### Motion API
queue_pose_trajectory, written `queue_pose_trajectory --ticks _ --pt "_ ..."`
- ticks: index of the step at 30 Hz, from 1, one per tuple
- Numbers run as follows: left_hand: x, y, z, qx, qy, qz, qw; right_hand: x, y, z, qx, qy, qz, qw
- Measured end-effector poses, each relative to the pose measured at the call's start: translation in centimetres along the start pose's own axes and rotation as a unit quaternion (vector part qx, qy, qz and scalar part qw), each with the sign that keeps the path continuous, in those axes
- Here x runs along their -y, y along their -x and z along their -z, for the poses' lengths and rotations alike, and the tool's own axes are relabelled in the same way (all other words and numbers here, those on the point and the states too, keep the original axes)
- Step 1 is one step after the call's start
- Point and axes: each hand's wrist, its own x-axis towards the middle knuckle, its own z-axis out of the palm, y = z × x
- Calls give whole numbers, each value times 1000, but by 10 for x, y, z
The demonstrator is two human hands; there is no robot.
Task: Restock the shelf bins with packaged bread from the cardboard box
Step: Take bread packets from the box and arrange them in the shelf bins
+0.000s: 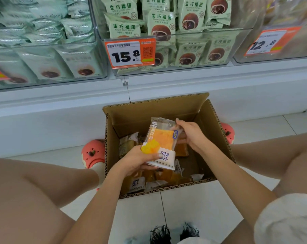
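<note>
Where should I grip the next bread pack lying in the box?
Take the pack in the box near corner by its crimped white end, reaching down from above: it lies flat, uppermost there, under the left hand. The right hand looks freer.

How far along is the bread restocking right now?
Looks done: much of the cardboard box shows bare walls and some bare floor. In hand: the left hand and right hand hold one orange bread packet above the box. Left: several packets lie on the box bottom; none seen in the shelf bins.
</note>
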Motion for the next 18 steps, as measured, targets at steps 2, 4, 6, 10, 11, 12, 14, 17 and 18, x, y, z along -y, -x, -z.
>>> queue_pose_trajectory --ticks 2,4,6,10,11,12,14,17,18 --pt "0 3 3 -15 -18 -18 1000 4 5 -1 46 -1 -8 999" --pt "0 7 1 -17 -59 -39 997 9 10 -3 66 49 19 996" --pt "-2 11 -3 -10 -142 -59 988 21 16 -4 39 120 93 988" --pt "1 18 -10 -1 -260 -78 963 46 20 -4 44 219 176 959" --pt "2 19 -12 -2 -266 -82 960 49 22 -4 55 236 186 952" --pt "2 21 -14 -5 -263 -90 961 51 25 -6 66 254 198 944" --pt "0 27 -17 -12 -256 -104 961 52 28 -11 79 293 223 926" --pt "-4 35 -20 -16 -248 -115 962 57 31 -16 74 312 233 918" --pt "-6 38 -21 -18 -237 -120 964 61 32 -16 72 301 226 924"
